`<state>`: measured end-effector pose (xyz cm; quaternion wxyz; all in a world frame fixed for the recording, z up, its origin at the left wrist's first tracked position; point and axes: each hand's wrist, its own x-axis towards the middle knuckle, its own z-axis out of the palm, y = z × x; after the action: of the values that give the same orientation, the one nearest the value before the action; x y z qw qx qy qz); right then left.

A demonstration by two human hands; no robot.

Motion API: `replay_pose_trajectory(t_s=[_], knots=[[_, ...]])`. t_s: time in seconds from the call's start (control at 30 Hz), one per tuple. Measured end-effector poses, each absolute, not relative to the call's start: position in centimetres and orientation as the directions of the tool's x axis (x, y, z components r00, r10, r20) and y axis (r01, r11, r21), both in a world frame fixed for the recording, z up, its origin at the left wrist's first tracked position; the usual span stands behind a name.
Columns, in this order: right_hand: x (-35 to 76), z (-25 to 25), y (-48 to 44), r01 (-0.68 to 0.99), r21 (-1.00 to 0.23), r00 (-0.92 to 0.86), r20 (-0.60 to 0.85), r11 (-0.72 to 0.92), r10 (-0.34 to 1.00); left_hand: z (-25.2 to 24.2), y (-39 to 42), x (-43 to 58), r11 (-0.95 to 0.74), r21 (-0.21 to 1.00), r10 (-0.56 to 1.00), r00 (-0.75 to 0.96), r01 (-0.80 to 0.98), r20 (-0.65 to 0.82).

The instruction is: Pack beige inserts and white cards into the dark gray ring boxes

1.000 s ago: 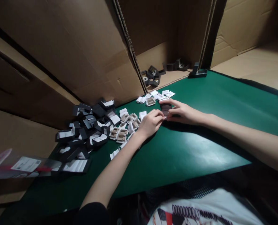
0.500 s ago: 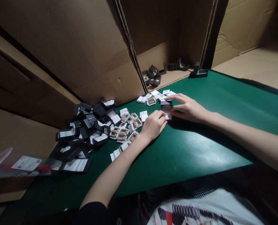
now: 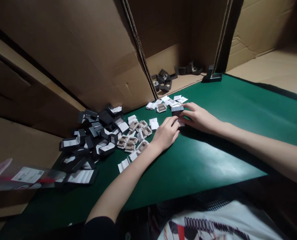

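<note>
A small black hinged box [image 3: 177, 110] with a white insert is between my two hands on the green table [image 3: 208, 160]. Its lid is partly raised, and a strip of the insert [image 3: 181, 123] shows beneath. My left hand [image 3: 165, 133] is closed on the box's near left side, fingers bent. From the right, my right hand [image 3: 201, 117] grips the lid and right side with its fingers and thumb. Just left of my left hand is a folded white insert [image 3: 154, 124]. More white inserts [image 3: 178, 98] lie behind the box.
Many open black boxes [image 3: 90, 133] are heaped at the left, beside scattered white and brown inserts [image 3: 130, 144]. Cardboard walls [image 3: 95, 56] rise behind. Black boxes [image 3: 164, 80] stand in a cardboard recess, another [image 3: 215, 77] near its corner. A clear plastic container [image 3: 25, 175] is at lower left.
The box's lid has tipped down toward me, covering more of the white insert. My right hand has closed in around it; my left hand has barely moved.
</note>
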<state>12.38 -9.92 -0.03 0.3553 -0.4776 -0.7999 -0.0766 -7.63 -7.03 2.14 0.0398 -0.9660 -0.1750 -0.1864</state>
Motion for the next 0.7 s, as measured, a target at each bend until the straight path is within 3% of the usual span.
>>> replay_pose_trajectory(t_s=[0.27, 0.53, 0.7], knots=[[12.24, -0.14, -9.59, 0.796, -0.266, -0.270, 0.648, 0.543, 0.712, 2.00, -7.04, -7.53, -0.932, -0.014, 0.332, 0.867, 0.362, 0.371], [12.05, -0.01, -9.77, 0.822, -0.241, -0.278, 0.621, 0.516, 0.733, 1.69, -7.03, -7.44, -0.926, -0.005, 0.352, 0.867, 0.378, 0.352], [11.72, -0.39, -9.65, 0.798, -0.328, -0.240, 0.596, 0.505, 0.766, 1.28, -7.45, -7.23, -0.902, -0.040, 0.382, 0.840, 0.429, 0.384]])
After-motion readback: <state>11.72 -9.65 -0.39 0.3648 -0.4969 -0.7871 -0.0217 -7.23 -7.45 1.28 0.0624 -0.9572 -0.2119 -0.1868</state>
